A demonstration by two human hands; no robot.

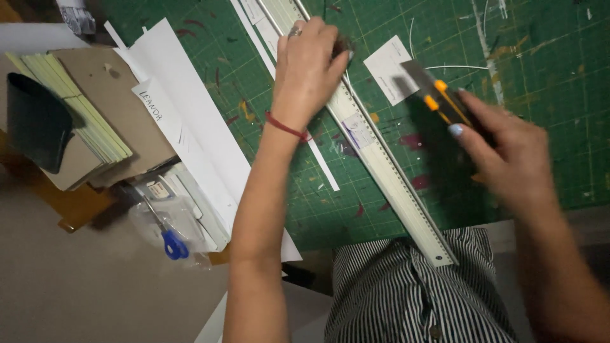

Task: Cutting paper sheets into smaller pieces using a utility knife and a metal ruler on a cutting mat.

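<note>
Pressing long metal ruler (381, 159) left hand (308, 70); right hand (511, 159) gripping knife (438, 95).

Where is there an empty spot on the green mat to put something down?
The mat is barest at the upper right, beyond the knife in the right hand. A smaller bare patch lies between the ruler and the white sheet, under the left hand. The left side is crowded: card stack, scissors, papers.

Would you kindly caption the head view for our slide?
Left hand presses a long ruler on a green cutting mat; right hand holds a utility knife.
</note>
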